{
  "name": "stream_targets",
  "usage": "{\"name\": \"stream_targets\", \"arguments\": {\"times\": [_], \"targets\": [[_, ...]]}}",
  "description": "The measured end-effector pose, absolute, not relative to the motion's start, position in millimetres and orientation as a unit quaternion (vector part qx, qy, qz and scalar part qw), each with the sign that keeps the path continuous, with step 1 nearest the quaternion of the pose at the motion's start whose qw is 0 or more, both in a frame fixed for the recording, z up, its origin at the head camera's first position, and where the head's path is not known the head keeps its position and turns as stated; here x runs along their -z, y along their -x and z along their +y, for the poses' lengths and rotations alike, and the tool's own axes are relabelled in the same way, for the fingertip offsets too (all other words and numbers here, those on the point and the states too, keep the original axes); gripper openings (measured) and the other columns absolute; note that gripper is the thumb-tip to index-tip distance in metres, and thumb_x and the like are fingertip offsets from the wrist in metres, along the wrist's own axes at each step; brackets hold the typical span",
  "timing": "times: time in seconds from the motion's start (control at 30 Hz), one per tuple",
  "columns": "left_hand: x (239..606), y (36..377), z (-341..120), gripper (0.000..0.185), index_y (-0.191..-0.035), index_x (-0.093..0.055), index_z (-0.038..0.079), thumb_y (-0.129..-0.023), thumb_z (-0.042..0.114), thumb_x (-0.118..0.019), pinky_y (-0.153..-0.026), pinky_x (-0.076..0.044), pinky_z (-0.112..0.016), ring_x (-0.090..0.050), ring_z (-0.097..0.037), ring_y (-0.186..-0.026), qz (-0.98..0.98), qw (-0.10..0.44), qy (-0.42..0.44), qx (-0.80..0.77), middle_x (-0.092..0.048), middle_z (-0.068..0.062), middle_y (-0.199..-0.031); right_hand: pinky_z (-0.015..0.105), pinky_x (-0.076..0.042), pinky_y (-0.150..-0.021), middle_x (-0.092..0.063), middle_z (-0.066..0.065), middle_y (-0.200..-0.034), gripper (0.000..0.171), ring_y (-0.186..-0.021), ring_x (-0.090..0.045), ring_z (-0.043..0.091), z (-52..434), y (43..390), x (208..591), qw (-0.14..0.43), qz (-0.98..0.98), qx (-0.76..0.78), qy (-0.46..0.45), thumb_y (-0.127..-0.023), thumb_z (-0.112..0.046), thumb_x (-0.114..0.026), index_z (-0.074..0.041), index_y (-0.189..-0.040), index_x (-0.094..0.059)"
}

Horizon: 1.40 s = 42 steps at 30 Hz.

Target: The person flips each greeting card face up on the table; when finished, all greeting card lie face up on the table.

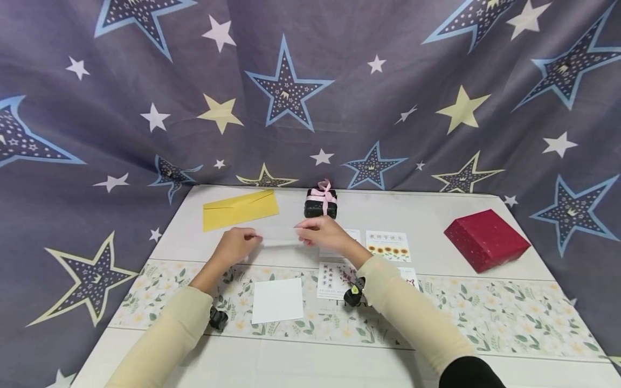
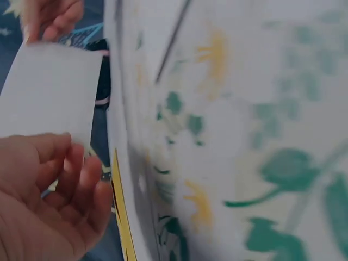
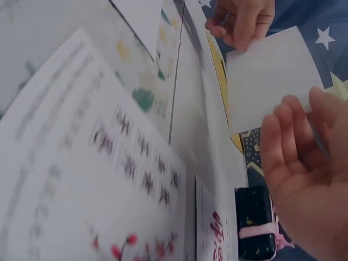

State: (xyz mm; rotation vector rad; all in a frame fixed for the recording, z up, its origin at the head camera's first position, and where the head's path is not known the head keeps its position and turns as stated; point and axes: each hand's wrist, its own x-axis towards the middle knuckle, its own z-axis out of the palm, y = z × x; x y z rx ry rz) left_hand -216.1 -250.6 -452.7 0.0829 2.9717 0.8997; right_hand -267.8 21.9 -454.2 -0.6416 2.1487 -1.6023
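Observation:
A square white card (image 1: 278, 235) is held up between both hands above the far half of the table. My left hand (image 1: 236, 245) pinches its left edge between thumb and fingers, and my right hand (image 1: 322, 233) pinches the opposite edge. From the left wrist view, the card (image 2: 51, 89) looks blank on the side that faces the camera. The right wrist view also shows the card (image 3: 272, 76) without visible print. A second white card (image 1: 277, 300) lies flat on the table below the hands.
Several printed cards, one with sunflowers (image 1: 388, 247), lie partly under the right forearm. A yellow envelope (image 1: 240, 210) lies at the back left. The black gift box (image 1: 314, 208) with pink ribbon stands at the back; a red box (image 1: 485, 240) sits at right.

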Motion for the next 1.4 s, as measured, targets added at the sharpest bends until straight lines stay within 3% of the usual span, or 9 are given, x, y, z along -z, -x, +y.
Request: {"name": "stream_targets", "arguments": {"times": [0.1,0.23,0.3,0.37,0.53,0.63,0.83,1.23,1.4], "targets": [[448,222,-254,0.024,-0.116,-0.076,0.014,-0.104,0.025,-0.057,-0.067,-0.045,-0.027,-0.056,-0.012,-0.075,0.935,0.063,-0.012,-0.35,-0.075,-0.007,-0.107,0.03,-0.061,-0.081,-0.074,0.024,-0.106,0.03,-0.086,-0.074,0.022,28,266,452,0.212,0.764,0.565,0.228,-0.101,-0.012,-0.062,0.002,-0.126,-0.069],[448,229,-257,0.037,-0.137,-0.066,0.019,-0.106,0.014,-0.047,-0.066,-0.047,-0.027,-0.056,-0.01,-0.074,0.897,0.125,0.011,-0.423,-0.066,-0.012,-0.134,0.033,-0.062,-0.083,-0.074,0.025,-0.107,0.031,-0.096,-0.074,0.032,34,266,454,0.231,0.772,0.546,0.228,-0.099,-0.001,-0.052,0.0,-0.123,-0.071],[449,233,-257,0.041,-0.138,-0.065,0.018,-0.104,0.009,-0.044,-0.071,-0.05,-0.03,-0.061,-0.016,-0.079,0.886,0.142,0.014,-0.442,-0.064,-0.014,-0.136,0.033,-0.061,-0.08,-0.074,0.024,-0.106,0.032,-0.094,-0.073,0.031,36,266,456,0.233,0.781,0.531,0.232,-0.099,-0.001,-0.05,-0.001,-0.122,-0.072],[452,236,-256,0.042,-0.138,-0.065,0.015,-0.104,0.008,-0.043,-0.084,-0.052,-0.033,-0.066,-0.021,-0.101,0.883,0.148,0.011,-0.446,-0.064,-0.016,-0.136,0.033,-0.061,-0.077,-0.074,0.022,-0.104,0.029,-0.09,-0.072,0.027,39,266,458,0.229,0.793,0.51,0.24,-0.101,-0.006,-0.052,-0.004,-0.12,-0.074],[460,240,-249,0.039,-0.14,-0.063,0.015,-0.105,0.021,-0.047,-0.105,-0.048,-0.048,-0.058,-0.032,-0.129,0.903,0.139,-0.008,-0.407,-0.063,-0.013,-0.141,0.026,-0.055,-0.07,-0.076,0.016,-0.1,0.026,-0.085,-0.073,0.025,41,265,459,0.206,0.825,0.444,0.283,-0.101,-0.018,-0.063,-0.009,-0.123,-0.073],[461,240,-243,0.043,-0.145,-0.058,0.014,-0.105,0.029,-0.053,-0.108,-0.046,-0.054,-0.058,-0.036,-0.13,0.922,0.123,-0.045,-0.364,-0.062,-0.015,-0.142,0.023,-0.052,-0.069,-0.076,0.011,-0.092,0.032,-0.081,-0.072,0.021,40,265,460,0.187,0.835,0.415,0.31,-0.096,-0.015,-0.068,-0.007,-0.127,-0.068],[460,241,-234,0.054,-0.15,-0.051,0.011,-0.099,0.026,-0.065,-0.108,-0.047,-0.054,-0.06,-0.037,-0.127,0.94,0.107,-0.089,-0.313,-0.062,-0.019,-0.139,0.021,-0.052,-0.07,-0.073,-0.002,-0.084,0.044,-0.069,-0.061,0.005,35,268,465,0.164,0.857,0.362,0.328,-0.095,-0.017,-0.072,-0.009,-0.137,-0.063],[465,247,-225,0.059,-0.151,-0.049,0.007,-0.097,0.022,-0.068,-0.115,-0.039,-0.056,-0.052,-0.041,-0.136,0.964,0.085,-0.134,-0.212,-0.056,-0.023,-0.145,0.023,-0.049,-0.078,-0.066,-0.007,-0.075,0.046,-0.067,-0.055,0.003,33,267,471,0.167,0.877,0.321,0.316,-0.095,-0.018,-0.071,-0.01,-0.139,-0.062],[465,247,-220,0.059,-0.15,-0.05,0.007,-0.096,0.021,-0.07,-0.116,-0.038,-0.057,-0.051,-0.043,-0.136,0.972,0.073,-0.128,-0.185,-0.057,-0.023,-0.144,0.022,-0.046,-0.073,-0.061,-0.009,-0.068,0.048,-0.061,-0.049,0.003,31,267,471,0.179,0.878,0.314,0.313,-0.095,-0.018,-0.071,-0.01,-0.141,-0.061]]}}
